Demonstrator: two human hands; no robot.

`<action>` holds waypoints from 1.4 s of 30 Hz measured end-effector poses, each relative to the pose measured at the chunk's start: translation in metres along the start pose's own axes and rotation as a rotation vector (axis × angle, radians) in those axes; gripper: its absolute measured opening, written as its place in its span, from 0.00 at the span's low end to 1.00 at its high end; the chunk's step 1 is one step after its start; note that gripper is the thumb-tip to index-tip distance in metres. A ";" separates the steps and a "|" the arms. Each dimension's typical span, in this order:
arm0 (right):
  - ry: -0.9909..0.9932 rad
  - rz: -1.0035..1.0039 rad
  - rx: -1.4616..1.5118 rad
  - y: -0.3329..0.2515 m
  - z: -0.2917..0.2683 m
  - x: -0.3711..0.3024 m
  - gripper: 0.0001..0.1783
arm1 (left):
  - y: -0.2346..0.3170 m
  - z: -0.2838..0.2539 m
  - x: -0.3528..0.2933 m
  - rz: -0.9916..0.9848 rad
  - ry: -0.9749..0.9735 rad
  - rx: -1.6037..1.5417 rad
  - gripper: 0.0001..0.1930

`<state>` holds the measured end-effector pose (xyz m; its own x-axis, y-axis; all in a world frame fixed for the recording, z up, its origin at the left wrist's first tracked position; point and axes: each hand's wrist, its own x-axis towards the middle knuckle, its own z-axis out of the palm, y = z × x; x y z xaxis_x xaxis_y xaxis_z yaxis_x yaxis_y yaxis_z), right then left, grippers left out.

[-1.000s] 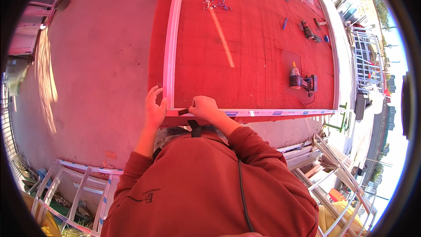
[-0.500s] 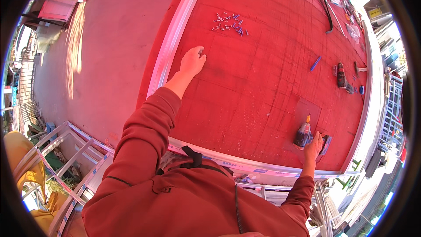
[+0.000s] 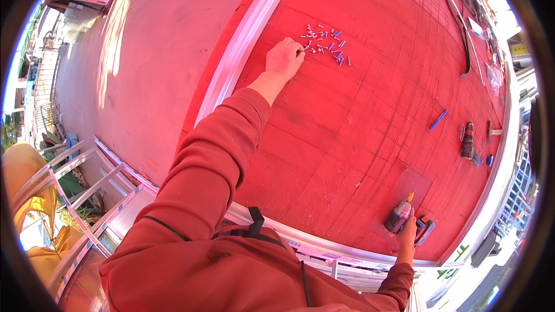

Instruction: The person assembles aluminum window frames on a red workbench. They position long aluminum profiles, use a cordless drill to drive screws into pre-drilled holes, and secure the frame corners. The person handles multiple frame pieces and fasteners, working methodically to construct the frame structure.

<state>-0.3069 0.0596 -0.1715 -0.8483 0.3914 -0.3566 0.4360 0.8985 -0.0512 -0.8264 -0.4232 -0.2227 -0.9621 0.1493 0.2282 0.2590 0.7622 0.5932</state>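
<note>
On the red work surface, my left hand reaches to the near left edge of a loose pile of small screws. Its fingers are curled together at the tips, and whatever they may hold is too small to make out. Blue screws or plugs lie on the right side of that pile. At the near right, my right hand is closed round the handle of a cordless drill lying on its side. The drill's yellowish tip points away from me, and its dark battery base shows right of the hand.
A silver aluminium profile runs along the left of the surface. Farther right lie a blue marker, a second drill and a small blue object. Metal frames stand at the lower left, beside someone in yellow clothing.
My left hand has moved forward to the screw pile and its fingers have drawn together. My right hand has gone from hovering at the drill to gripping its handle. The view has shifted slightly.
</note>
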 end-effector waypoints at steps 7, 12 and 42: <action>0.072 0.023 0.265 -0.178 -0.024 -0.009 0.46 | 0.007 -0.065 -0.104 -0.280 -0.312 -0.717 0.07; -0.091 -0.285 0.835 -0.321 -0.066 -0.039 0.18 | 0.003 -0.177 -0.180 -0.573 -0.625 -1.371 0.06; 0.279 -0.119 0.646 -0.673 0.024 -0.287 0.12 | -0.132 -0.377 -0.227 -0.759 -1.201 -1.664 0.08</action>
<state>-0.3494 -0.6625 -0.0568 -0.9089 0.4118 -0.0663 0.3531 0.6750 -0.6479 -0.6104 -0.7950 -0.0617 -0.2979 0.8811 -0.3673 -0.9056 -0.1392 0.4007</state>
